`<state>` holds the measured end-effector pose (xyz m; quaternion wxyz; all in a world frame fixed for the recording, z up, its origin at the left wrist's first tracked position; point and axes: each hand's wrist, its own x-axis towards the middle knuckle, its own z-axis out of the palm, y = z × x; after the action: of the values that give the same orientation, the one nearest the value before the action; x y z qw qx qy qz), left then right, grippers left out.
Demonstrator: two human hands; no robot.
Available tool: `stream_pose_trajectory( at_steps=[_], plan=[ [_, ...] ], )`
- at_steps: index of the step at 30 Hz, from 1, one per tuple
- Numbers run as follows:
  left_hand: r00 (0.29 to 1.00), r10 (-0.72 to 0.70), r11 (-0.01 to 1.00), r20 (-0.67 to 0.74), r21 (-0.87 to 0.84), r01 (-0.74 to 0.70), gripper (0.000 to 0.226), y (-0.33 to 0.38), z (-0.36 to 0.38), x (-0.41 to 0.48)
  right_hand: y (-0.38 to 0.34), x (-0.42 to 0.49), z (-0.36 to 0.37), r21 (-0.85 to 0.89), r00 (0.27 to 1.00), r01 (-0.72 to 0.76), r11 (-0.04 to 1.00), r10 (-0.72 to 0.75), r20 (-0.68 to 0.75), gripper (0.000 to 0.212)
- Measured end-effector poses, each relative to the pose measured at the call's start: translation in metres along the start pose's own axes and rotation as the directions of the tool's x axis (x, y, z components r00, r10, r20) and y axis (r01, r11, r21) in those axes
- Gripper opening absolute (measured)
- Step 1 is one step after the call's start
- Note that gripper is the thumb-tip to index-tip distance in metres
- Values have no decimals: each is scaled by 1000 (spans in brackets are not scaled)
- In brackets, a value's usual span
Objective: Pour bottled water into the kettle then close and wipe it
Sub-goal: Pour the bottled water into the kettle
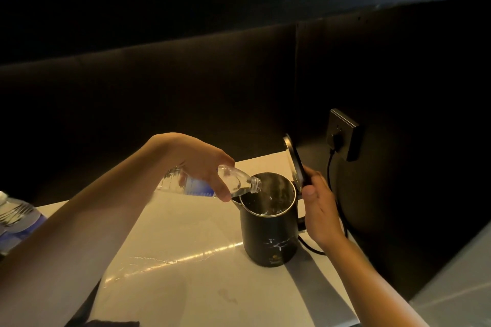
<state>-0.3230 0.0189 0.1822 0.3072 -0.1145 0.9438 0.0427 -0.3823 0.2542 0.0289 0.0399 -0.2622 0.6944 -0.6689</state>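
Note:
A black kettle (271, 233) stands on the pale counter (186, 260) with its lid (293, 159) swung upright. My left hand (202, 162) grips a clear water bottle (233, 183), tipped nearly flat with its neck over the kettle's open mouth. Water runs from the neck into the kettle and shines inside. My right hand (318, 207) is wrapped on the kettle handle on the right side, thumb just below the raised lid.
A black power cord (330, 175) runs from a wall socket (342, 133) down behind the kettle. More plastic water bottles (16, 218) stand at the left edge. A dark cloth (111, 323) lies at the counter's near edge. Dark wall panels rise behind.

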Motion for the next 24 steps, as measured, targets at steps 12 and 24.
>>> stream_pose_trajectory(
  at_steps=[12, 24],
  plan=[
    [999, -13, 1000, 50, 27, 12, 58, 1, -3, 8, 0, 0, 0, 8, 1000, 20, 1000, -20, 4, 40],
    [998, -3, 996, 62, 89, -3, 59, 7, -9, 12, 2, 1, -1, 15, 1000, -1, 1000, 1, 10, 51]
  ],
)
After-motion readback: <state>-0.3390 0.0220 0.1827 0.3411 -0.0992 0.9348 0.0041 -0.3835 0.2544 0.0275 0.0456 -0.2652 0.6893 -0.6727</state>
